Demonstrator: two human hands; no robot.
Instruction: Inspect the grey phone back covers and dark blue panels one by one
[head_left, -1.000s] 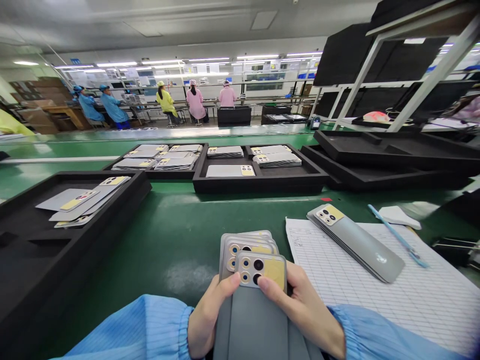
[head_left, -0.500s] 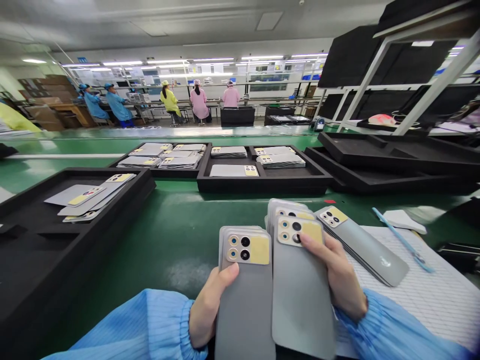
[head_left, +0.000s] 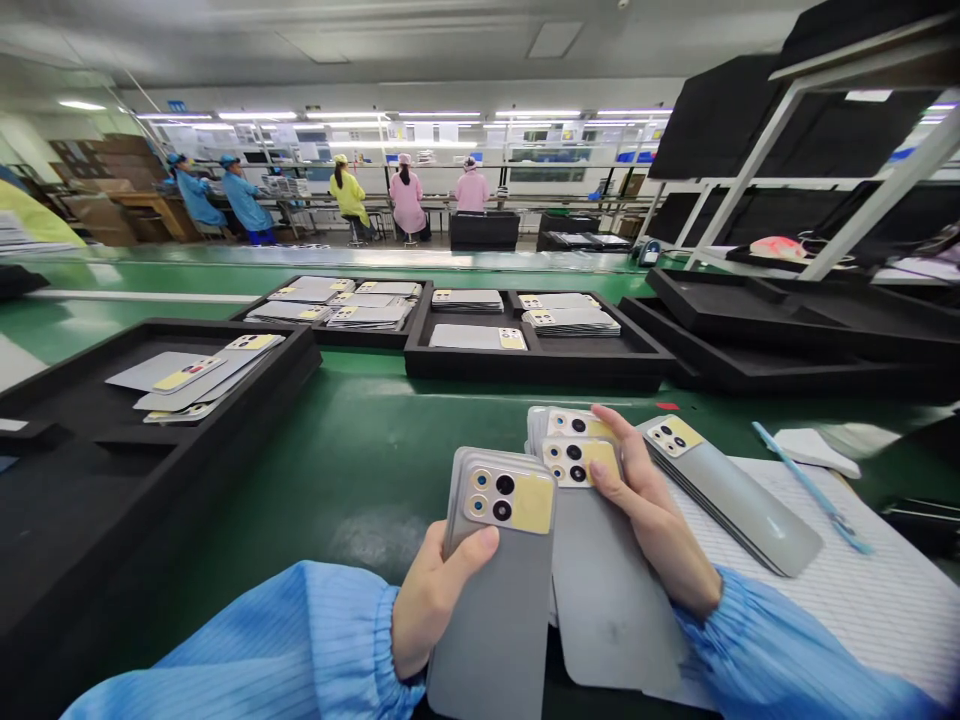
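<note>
A stack of grey phone back covers [head_left: 491,610] is gripped in the partly closed left hand [head_left: 442,590], its thumb pressed just below the camera cutouts. A second, fanned stack [head_left: 607,590] is held beside it by the half-open right hand [head_left: 645,500]. Both are held above the green tabletop [head_left: 360,430], near the lined paper [head_left: 862,600].
</note>
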